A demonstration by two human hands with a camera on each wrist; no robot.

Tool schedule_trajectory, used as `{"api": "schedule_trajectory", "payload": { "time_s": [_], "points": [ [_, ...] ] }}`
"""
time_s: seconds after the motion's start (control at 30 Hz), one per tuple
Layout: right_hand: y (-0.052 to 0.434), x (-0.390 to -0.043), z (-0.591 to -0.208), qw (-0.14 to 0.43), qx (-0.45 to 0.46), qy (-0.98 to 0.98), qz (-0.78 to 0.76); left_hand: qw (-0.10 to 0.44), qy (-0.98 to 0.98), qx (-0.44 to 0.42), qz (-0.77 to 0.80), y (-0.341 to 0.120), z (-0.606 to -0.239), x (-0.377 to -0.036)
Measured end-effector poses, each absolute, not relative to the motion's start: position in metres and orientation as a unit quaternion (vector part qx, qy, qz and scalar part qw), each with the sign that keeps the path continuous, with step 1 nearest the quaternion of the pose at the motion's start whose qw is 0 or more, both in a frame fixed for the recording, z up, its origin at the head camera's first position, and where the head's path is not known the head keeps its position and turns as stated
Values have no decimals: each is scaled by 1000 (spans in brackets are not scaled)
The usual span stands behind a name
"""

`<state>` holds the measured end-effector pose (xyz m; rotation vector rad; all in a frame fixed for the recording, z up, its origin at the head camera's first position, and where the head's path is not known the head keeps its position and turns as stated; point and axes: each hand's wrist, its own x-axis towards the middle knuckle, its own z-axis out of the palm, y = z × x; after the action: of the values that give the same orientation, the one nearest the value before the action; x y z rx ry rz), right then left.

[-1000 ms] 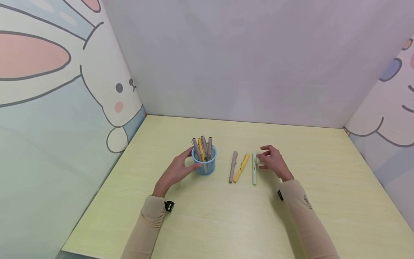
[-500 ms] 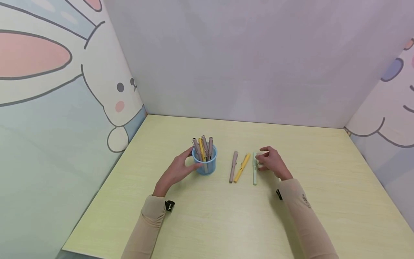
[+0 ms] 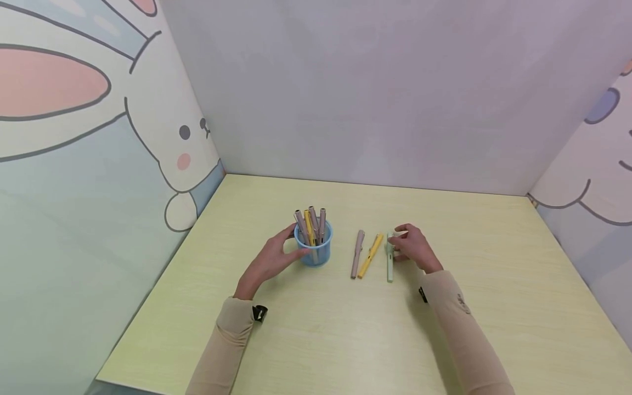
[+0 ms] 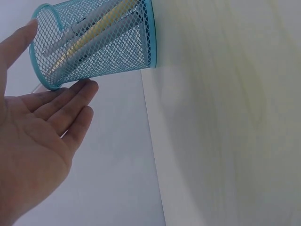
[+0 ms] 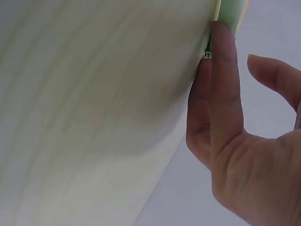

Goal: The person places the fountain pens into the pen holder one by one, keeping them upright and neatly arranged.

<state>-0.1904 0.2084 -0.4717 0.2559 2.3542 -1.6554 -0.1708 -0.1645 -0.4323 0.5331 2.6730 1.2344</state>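
A blue mesh cup (image 3: 314, 253) stands on the pale wooden table (image 3: 345, 340) with several taupe and yellow pens (image 3: 311, 224) upright in it. My left hand (image 3: 295, 243) cups its left side, thumb behind and straight fingers (image 4: 70, 101) touching the mesh (image 4: 101, 42) near the rim. To the right lie a taupe pen (image 3: 356, 254), a yellow pen (image 3: 370, 255) and a pale green pen (image 3: 389, 264), side by side. My right hand (image 3: 398, 239) is at the green pen's far end, a straight finger (image 5: 223, 70) resting against the pen (image 5: 231, 12), thumb apart.
Cartoon rabbit panels wall the table on the left (image 3: 99, 142) and right (image 3: 597, 164), with a plain grey wall (image 3: 375, 99) behind. Bare tabletop stretches in front of the hands and to the far right. Both arms wear beige sleeves.
My right hand has edged slightly left, closer onto the green pen. The left hand and the cup have stayed put.
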Motion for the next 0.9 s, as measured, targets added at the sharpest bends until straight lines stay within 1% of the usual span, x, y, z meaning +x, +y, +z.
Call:
{"api": "schedule_trajectory", "payload": {
  "time_s": [0.57,0.9],
  "points": [
    [205,-193,-474,134,90,831,-533,79,889,181,414,-165,-433,-172],
    [203,-197,-475,148,100,839,-514,79,888,181,415,-165,-432,-172]
  ]
}}
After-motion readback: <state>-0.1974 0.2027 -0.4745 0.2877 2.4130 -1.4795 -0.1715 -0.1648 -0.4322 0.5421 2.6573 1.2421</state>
